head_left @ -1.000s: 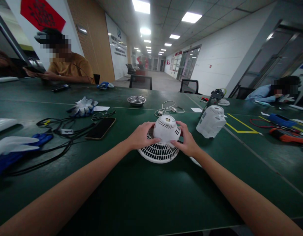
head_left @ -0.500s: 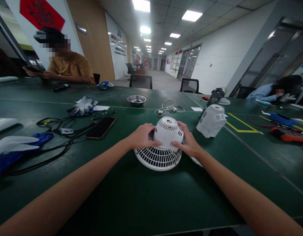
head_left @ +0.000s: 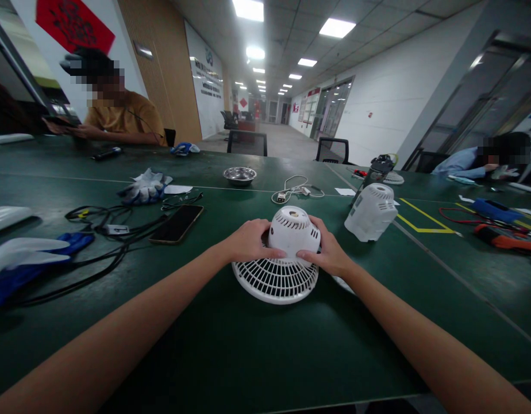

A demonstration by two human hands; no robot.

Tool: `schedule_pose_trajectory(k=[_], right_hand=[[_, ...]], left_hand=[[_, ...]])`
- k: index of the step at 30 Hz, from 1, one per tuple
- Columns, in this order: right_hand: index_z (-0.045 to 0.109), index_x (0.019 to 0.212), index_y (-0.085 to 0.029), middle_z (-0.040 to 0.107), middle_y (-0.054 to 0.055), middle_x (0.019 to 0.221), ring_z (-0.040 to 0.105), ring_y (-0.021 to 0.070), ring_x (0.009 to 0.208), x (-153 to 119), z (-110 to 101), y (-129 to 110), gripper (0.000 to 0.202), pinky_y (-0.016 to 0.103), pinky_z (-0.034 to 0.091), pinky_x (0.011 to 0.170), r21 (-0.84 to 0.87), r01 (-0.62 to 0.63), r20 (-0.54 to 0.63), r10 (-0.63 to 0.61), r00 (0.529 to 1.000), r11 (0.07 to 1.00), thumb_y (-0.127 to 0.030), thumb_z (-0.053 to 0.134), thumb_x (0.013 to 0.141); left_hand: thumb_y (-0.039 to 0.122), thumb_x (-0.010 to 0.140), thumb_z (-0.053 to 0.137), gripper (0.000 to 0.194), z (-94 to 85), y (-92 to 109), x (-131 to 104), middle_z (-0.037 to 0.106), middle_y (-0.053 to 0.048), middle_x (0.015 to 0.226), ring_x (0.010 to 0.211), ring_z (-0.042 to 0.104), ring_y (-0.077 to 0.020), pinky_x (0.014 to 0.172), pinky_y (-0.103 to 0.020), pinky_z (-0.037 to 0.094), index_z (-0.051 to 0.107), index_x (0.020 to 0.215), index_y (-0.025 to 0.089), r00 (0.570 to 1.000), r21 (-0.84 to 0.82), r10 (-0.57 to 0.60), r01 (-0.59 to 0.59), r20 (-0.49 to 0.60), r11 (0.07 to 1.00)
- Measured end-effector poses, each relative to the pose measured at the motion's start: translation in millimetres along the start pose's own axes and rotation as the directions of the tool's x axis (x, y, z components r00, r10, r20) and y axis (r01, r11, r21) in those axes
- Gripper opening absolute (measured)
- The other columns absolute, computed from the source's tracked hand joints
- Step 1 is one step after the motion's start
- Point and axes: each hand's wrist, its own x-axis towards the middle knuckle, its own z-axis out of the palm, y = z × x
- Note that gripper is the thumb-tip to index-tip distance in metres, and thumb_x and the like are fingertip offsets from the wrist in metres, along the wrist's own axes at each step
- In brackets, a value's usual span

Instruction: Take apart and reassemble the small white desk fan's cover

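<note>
A white vented dome housing (head_left: 292, 230) sits on a round white fan grille (head_left: 279, 283) in front of me. My left hand (head_left: 253, 240) grips the housing's left side, its thumb across the front. On the opposite side my right hand (head_left: 326, 248) holds the same housing, thumb also at the front. Both sets of fingertips are partly hidden behind the dome. Another white vented housing (head_left: 371, 214) stands to the right of my right hand. Behind the dome lies a white cable (head_left: 296, 191) with a plug.
On the left are a phone (head_left: 177, 224), black cables (head_left: 123, 247) and gloves (head_left: 145, 187). A metal bowl (head_left: 239, 176) stands farther back. At right lie a blue tool (head_left: 493, 211) and an orange-black meter (head_left: 507, 238). Two people sit across the table.
The grille's front edge has shifted slightly toward me and left. Both hands remain on the housing, with the right hand slightly lower and farther left.
</note>
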Motion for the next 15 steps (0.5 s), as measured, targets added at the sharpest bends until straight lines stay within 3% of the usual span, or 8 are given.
schedule_pose_trajectory(k=[4,10,13,15], right_hand=[[0.035,0.145,-0.028,0.062,0.013,0.133,0.064,0.0345,0.116,0.7,1.3,-0.4,0.087,0.058,0.052,0.099,0.005,-0.007,-0.007,0.007,1.0,1.0,-0.049,0.082,0.075],[0.037,0.145,-0.027,0.064,0.012,0.131,0.066,0.0331,0.113,0.5,0.1,-3.2,0.084,0.055,0.054,0.096,0.043,-0.014,-0.002,0.014,1.0,0.999,-0.048,0.08,0.076],[0.038,0.146,-0.027,0.064,0.012,0.131,0.066,0.0326,0.113,0.8,0.5,-3.3,0.084,0.054,0.055,0.096,0.051,-0.012,-0.012,0.013,1.0,0.999,-0.048,0.08,0.076],[0.038,0.146,-0.026,0.064,0.012,0.131,0.065,0.0329,0.114,1.2,1.3,-2.6,0.085,0.055,0.054,0.098,0.051,-0.003,-0.019,0.004,1.0,0.999,-0.048,0.08,0.076]], left_hand=[[0.038,0.061,0.091,0.051,-0.9,1.1,0.0,0.071,-0.012,0.101,0.087,0.062,-0.0282,0.08,-0.037,0.047,0.075,0.106,0.019,1.0,-0.034,0.006,-0.006,-0.001,0.999],[0.033,0.054,0.093,0.047,0.4,1.9,-0.5,0.071,-0.012,0.102,0.095,0.062,-0.0321,0.085,-0.039,0.047,0.075,0.094,0.019,0.996,-0.207,-0.092,0.088,-0.008,0.974],[0.035,0.059,0.09,0.042,1.2,0.2,-1.2,0.071,-0.013,0.102,0.102,0.062,-0.0337,0.086,-0.04,0.048,0.073,0.094,0.019,0.992,-0.301,-0.124,0.117,-0.004,0.946],[0.039,0.063,0.087,0.043,0.4,-0.3,-1.3,0.07,-0.013,0.103,0.104,0.062,-0.0335,0.086,-0.041,0.048,0.071,0.098,0.018,0.993,-0.274,-0.12,0.119,0.014,0.954]])
